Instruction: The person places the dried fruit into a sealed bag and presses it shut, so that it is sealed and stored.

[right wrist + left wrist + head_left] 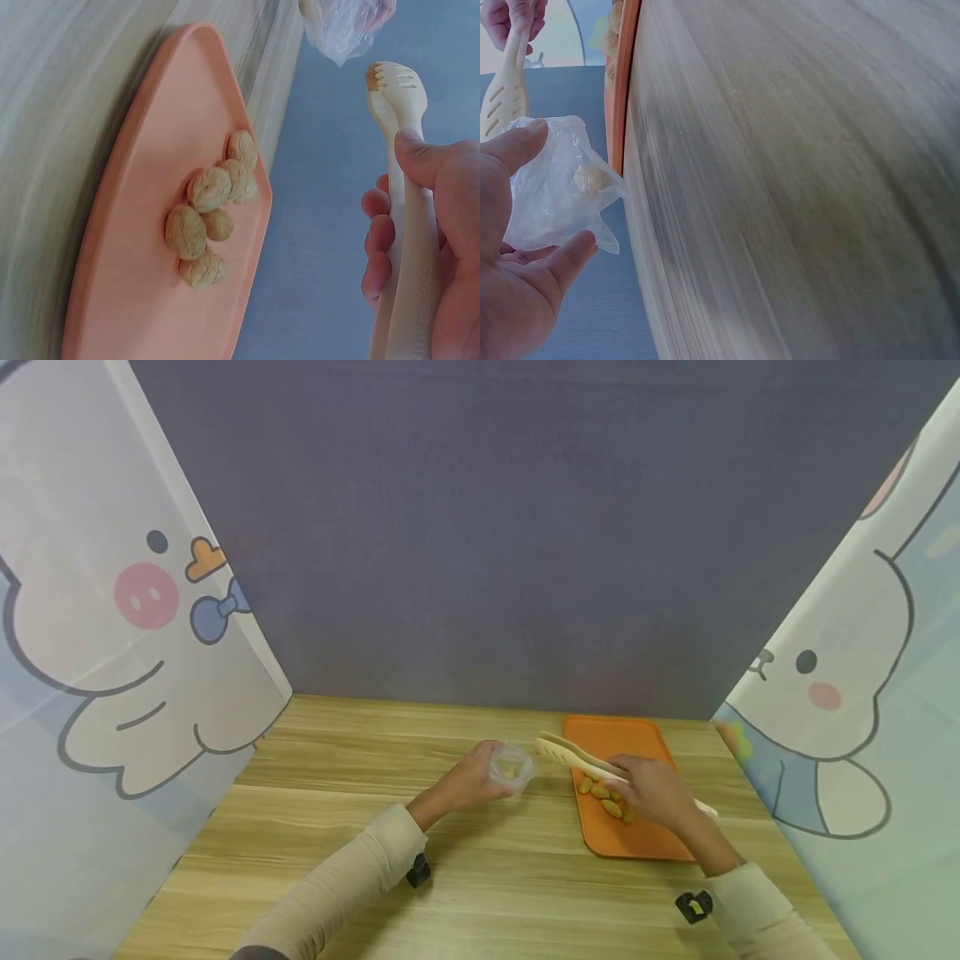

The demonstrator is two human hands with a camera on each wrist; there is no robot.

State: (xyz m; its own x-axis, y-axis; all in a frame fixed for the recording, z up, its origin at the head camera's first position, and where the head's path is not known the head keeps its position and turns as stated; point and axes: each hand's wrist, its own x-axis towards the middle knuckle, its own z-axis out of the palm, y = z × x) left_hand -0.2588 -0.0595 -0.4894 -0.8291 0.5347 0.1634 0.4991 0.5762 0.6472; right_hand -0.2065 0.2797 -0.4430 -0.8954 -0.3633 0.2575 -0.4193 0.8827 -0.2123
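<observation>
So the left hand [468,778] has a crinkly, clear plastic bag [559,187] up above the wood-grain desk [300,827], its grip pinching the side between thumb and fingers, with a tan lump [591,178] showing inside. Right hand's grip is wrapped round some cream-coloured plastic tongs with slotted heads [412,247], thumb on one arm, fingers curled on the other. There's a small brown piece [372,77] between the tong tips, which are near the bag. Below the right hand is a rectangular orange tray [135,225] with a bunch of tan, wrinkly, walnut-like nuts [208,189] lying in it. Plain grey backdrop [465,543] behind.
</observation>
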